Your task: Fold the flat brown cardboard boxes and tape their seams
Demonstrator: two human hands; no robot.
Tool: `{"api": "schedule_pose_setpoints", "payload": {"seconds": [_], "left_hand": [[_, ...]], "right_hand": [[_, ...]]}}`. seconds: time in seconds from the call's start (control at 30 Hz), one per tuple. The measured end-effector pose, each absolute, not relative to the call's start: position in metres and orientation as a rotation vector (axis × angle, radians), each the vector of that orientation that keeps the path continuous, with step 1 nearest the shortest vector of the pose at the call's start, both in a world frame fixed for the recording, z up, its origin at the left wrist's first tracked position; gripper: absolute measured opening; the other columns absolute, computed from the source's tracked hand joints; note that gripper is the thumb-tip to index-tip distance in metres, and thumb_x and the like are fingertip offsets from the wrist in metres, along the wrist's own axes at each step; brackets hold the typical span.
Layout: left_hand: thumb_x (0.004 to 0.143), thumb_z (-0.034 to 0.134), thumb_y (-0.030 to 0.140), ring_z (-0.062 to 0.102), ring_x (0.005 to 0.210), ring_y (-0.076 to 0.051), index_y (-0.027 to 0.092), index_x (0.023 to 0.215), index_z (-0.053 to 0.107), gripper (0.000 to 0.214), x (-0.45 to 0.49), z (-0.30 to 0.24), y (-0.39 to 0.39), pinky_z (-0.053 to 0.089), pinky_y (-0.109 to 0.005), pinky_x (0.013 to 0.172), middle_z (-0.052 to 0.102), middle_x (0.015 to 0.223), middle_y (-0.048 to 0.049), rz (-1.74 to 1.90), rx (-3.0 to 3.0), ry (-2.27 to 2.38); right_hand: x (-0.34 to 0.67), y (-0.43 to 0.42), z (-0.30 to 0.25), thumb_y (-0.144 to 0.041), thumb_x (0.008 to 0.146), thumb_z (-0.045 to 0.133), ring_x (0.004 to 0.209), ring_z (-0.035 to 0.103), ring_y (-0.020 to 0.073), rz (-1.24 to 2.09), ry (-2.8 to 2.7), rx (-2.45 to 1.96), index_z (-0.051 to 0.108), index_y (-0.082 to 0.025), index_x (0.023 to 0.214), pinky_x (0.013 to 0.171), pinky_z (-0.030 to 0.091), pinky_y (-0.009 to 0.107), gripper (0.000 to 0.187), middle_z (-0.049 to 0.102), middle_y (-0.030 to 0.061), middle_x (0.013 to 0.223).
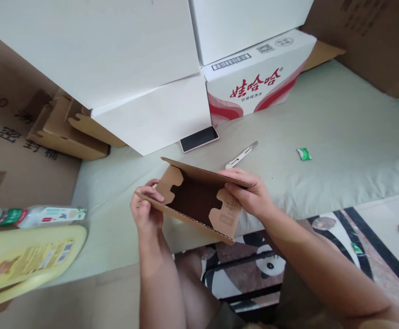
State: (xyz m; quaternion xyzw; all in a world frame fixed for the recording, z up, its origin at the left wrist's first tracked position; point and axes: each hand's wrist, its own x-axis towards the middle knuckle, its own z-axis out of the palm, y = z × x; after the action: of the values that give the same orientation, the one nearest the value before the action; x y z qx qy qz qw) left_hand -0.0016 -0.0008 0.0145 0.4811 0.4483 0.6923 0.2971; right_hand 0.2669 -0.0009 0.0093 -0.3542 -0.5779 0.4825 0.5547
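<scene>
I hold a small brown corrugated cardboard box (194, 196) with both hands, its open end facing me and its notched flaps folded inward. My left hand (147, 210) grips the box's left edge, thumb over the lower panel. My right hand (250, 194) clasps the right side, fingers on the top panel next to a printed flap. The box hangs just above the pale green cloth surface (322, 137).
A phone (199, 138) and a white utility knife (241, 155) lie on the cloth beyond the box, a small green wrapper (303, 154) to the right. White cartons (144, 82) are stacked behind, folded brown boxes (65, 130) at left. Bottles (31, 237) lie at lower left.
</scene>
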Motion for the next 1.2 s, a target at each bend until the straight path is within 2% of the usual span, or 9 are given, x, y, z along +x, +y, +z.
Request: {"api": "schedule_pose_setpoints", "payload": {"seconds": [0.1, 0.17, 0.23, 0.47, 0.6, 0.67, 0.83, 1.07, 1.2], "left_hand": [[0.065, 0.083, 0.069, 0.067, 0.079, -0.021, 0.022, 0.071, 0.062, 0.052, -0.002, 0.014, -0.002, 0.056, -0.035, 0.079, 0.054, 0.058, 0.0013, 1.804, 1.226, 1.249], [0.061, 0.088, 0.066, 0.064, 0.071, -0.017, 0.02, 0.076, 0.063, 0.054, 0.0, 0.014, -0.002, 0.053, -0.028, 0.063, 0.066, 0.076, -0.0021, 1.788, 1.136, 1.291], [0.059, 0.09, 0.063, 0.063, 0.069, -0.014, 0.019, 0.081, 0.066, 0.055, 0.001, 0.014, -0.001, 0.05, -0.024, 0.058, 0.071, 0.091, -0.0047, 1.811, 1.083, 1.316], [0.072, 0.084, 0.059, 0.064, 0.075, -0.015, 0.022, 0.096, 0.07, 0.046, -0.003, 0.003, 0.0, 0.052, -0.026, 0.068, 0.07, 0.092, -0.0036, 1.825, 1.198, 1.382], [0.081, 0.078, 0.054, 0.068, 0.106, -0.022, 0.032, 0.126, 0.066, 0.051, -0.01, -0.001, -0.002, 0.055, -0.038, 0.094, 0.069, 0.122, -0.0062, 1.779, 1.43, 1.363], [0.087, 0.073, 0.051, 0.066, 0.12, -0.025, 0.032, 0.128, 0.069, 0.045, -0.014, -0.001, -0.004, 0.05, -0.044, 0.107, 0.067, 0.133, -0.0074, 1.716, 1.551, 1.354], [0.091, 0.068, 0.043, 0.067, 0.122, -0.027, 0.027, 0.107, 0.082, 0.027, -0.015, 0.001, -0.007, 0.046, -0.047, 0.114, 0.075, 0.121, -0.0073, 1.675, 1.693, 1.465], [0.079, 0.062, 0.031, 0.072, 0.109, -0.027, 0.02, 0.083, 0.081, 0.022, -0.016, 0.001, 0.003, 0.052, -0.045, 0.105, 0.079, 0.104, -0.0071, 1.961, 1.178, 1.618], [0.08, 0.063, 0.039, 0.073, 0.104, -0.027, 0.018, 0.092, 0.078, 0.029, -0.028, 0.0, 0.009, 0.056, -0.043, 0.095, 0.079, 0.102, -0.008, 1.943, 0.927, 1.585]], "right_hand": [[0.261, -0.004, 0.003, -0.024, 0.092, 0.064, 0.092, 0.073, 0.021, 1.051, -1.304, -0.864, 0.082, -0.032, 0.102, 0.08, 0.061, 0.037, 0.022, 0.079, 0.0031, 0.103], [0.258, -0.006, -0.001, -0.024, 0.094, 0.063, 0.089, 0.073, 0.0203, 0.968, -1.268, -0.835, 0.081, -0.032, 0.101, 0.077, 0.06, 0.036, 0.022, 0.078, 0.0029, 0.1], [0.256, -0.008, -0.001, -0.025, 0.097, 0.059, 0.092, 0.072, 0.0204, 0.898, -1.287, -0.808, 0.08, -0.034, 0.107, 0.08, 0.06, 0.037, 0.025, 0.077, 0.0034, 0.103], [0.264, -0.008, 0.003, -0.04, 0.099, 0.056, 0.096, 0.07, 0.0246, 0.854, -1.519, -0.694, 0.081, -0.032, 0.106, 0.086, 0.058, 0.045, 0.027, 0.073, 0.0082, 0.105], [0.267, -0.005, 0.001, -0.065, 0.097, 0.045, 0.097, 0.068, 0.0281, 0.854, -1.573, -0.585, 0.081, -0.027, 0.108, 0.086, 0.056, 0.049, 0.053, 0.071, 0.0109, 0.108], [0.266, -0.004, 0.001, -0.065, 0.098, 0.043, 0.093, 0.067, 0.027, 0.857, -1.553, -0.599, 0.083, -0.026, 0.1, 0.084, 0.055, 0.048, 0.056, 0.072, 0.011, 0.104], [0.261, -0.009, 0.007, -0.059, 0.1, 0.047, 0.092, 0.068, 0.0265, 0.928, -1.543, -0.779, 0.082, -0.027, 0.086, 0.086, 0.054, 0.047, 0.049, 0.072, 0.0101, 0.099], [0.273, 0.005, -0.008, -0.061, 0.097, 0.045, 0.104, 0.065, 0.0265, 0.975, -1.249, -1.016, 0.072, -0.027, 0.11, 0.093, 0.051, 0.044, 0.045, 0.072, 0.0083, 0.11], [0.27, 0.005, -0.019, -0.06, 0.095, 0.05, 0.096, 0.066, 0.0238, 1.319, -1.309, -1.013, 0.065, -0.026, 0.124, 0.089, 0.053, 0.041, 0.048, 0.072, 0.0078, 0.116]]}}
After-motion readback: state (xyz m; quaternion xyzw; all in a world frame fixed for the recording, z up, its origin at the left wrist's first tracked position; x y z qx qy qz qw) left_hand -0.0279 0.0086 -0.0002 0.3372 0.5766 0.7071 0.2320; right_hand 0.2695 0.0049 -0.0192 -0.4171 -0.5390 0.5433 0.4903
